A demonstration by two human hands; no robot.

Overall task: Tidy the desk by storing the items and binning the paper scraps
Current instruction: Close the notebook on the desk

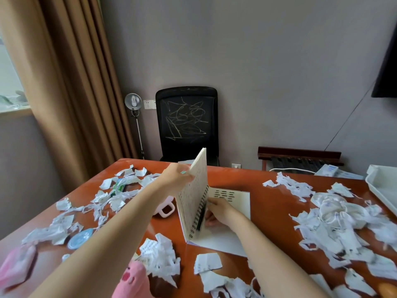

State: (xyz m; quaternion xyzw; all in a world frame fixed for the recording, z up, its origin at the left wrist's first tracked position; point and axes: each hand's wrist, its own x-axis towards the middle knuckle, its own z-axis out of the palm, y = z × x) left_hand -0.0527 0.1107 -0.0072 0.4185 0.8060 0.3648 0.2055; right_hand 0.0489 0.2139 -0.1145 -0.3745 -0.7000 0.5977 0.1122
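Notebook: middle of the desk, spiral spine running near to far, left half stood almost upright.
Left hand: pinches that raised half's top edge.
Right hand: lies on the flat right page, touching the spine (whether it grips the dark pen there is unclear).
Closing move: probably swings the raised half rightward, over the right hand.

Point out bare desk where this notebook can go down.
Bare desk lies between the notebook and the right scrap pile, and along the far edge behind the notebook. Crowded: left scraps, near-edge scraps, that pile by the tray.
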